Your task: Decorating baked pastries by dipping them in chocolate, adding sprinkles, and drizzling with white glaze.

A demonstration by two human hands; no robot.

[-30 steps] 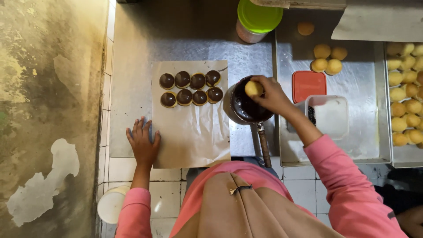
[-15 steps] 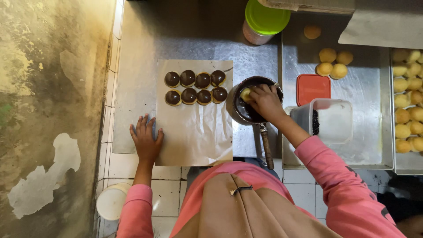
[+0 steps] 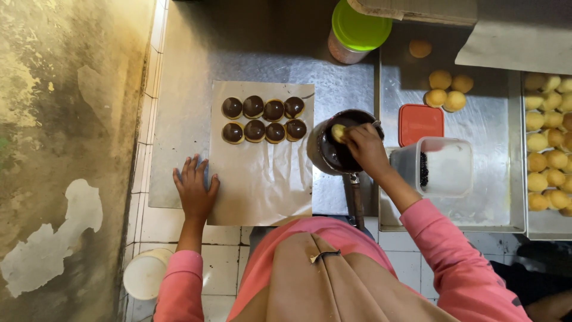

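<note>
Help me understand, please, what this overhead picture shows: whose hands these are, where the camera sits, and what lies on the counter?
There is no machine: a person works with bare hands, and the camera sits on their head, looking straight down. The left hand rests flat on the edge of a sheet of paper that carries eight chocolate-topped buns in two rows. The fingers of the right hand hold a pale bun in a small pot of dark chocolate. Nearby lie plain buns, a red lid, a clear plastic container and a green-lidded jar.

Coated rounds (image 3: 264,120) in two rows on paper sheet (image 3: 260,179), pan (image 3: 341,143) just right, tray (image 3: 453,185) beyond.
</note>
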